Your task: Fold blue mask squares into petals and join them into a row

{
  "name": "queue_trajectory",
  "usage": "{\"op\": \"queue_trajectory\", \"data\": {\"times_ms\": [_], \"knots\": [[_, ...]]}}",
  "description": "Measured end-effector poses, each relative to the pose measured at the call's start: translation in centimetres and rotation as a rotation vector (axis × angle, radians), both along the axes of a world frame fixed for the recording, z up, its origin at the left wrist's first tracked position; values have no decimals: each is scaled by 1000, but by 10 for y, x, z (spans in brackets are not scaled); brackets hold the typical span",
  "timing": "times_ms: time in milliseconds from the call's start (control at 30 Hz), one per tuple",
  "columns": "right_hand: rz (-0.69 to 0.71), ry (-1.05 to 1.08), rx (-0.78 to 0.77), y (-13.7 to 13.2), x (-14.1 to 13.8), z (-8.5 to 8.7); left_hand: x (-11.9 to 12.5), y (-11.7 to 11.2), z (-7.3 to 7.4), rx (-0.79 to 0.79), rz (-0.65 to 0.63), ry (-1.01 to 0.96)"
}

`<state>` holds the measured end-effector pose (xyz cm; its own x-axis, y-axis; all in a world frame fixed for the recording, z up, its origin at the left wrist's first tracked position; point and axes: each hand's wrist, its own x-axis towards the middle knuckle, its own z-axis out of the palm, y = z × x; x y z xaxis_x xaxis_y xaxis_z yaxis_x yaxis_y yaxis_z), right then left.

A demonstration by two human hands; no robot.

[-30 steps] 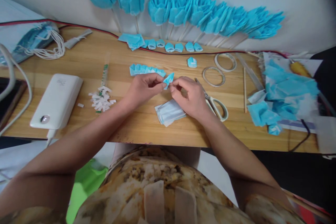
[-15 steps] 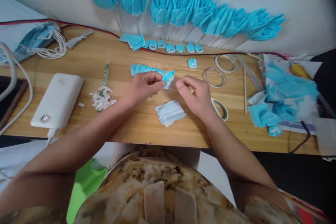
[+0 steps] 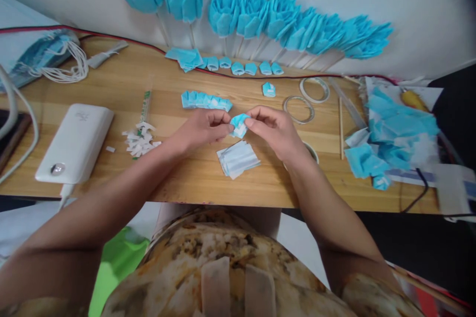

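Observation:
My left hand (image 3: pixel 204 131) and my right hand (image 3: pixel 275 132) meet over the middle of the wooden table (image 3: pixel 178 183), both pinching one small folded blue paper piece (image 3: pixel 238 124) between their fingertips. Just below the hands lies a small stack of pale blue-white sheets (image 3: pixel 237 158). Behind the hands sits a row of folded blue pieces (image 3: pixel 206 101), and one single folded piece (image 3: pixel 268 89) lies further right.
Blue paper flowers on sticks (image 3: pixel 256 15) lean on the wall, with small rolled blue pieces (image 3: pixel 241 67) below. Tape rings (image 3: pixel 299 108) and a wooden stick (image 3: pixel 340 121) lie right. A pile of blue sheets (image 3: pixel 394 133) is far right. White power bank (image 3: pixel 74 141) and paper scraps (image 3: pixel 139 141) lie left.
My right hand let go briefly, then came back to pinch the blue piece with my left hand. The piece now sits lower, nearer me, and looks more folded.

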<state>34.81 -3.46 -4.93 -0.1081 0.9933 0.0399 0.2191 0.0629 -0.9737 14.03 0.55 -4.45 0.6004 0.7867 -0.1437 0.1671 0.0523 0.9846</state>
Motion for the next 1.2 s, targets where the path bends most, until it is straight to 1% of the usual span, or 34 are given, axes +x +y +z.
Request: {"op": "queue_trajectory", "data": {"times_ms": [200, 367, 433, 533, 700, 800, 967, 1067, 1133, 1200], "knots": [[-67, -42, 62, 0, -4, -1, 1, -1, 4, -10, 50, -3], [-100, -45, 84, 0, -8, -3, 2, -2, 5, 8, 10, 18], [-92, -43, 73, 0, -7, -3, 2, -2, 4, 17, 19, 22], [-58, -31, 49, 1, -3, -3, 2, -1, 3, -4, 72, 7], [31, 92, -55, 3, 4, -1, 0, 1, 3, -29, 138, 22], [35, 154, -83, 3, 6, 0, -1, 1, 6, -38, 152, 25], [0, 55, -53, 3, 5, -1, 0, 0, 9, -39, 146, 79], [-24, 4, -22, 5, 3, -3, 1, 1, 7, -19, 138, 89], [-40, -19, 5, 5, 2, -4, 1, 2, 5, 14, 138, 66], [-75, -45, 44, 5, 0, -5, 1, 2, 2, 73, 190, 11]]}}
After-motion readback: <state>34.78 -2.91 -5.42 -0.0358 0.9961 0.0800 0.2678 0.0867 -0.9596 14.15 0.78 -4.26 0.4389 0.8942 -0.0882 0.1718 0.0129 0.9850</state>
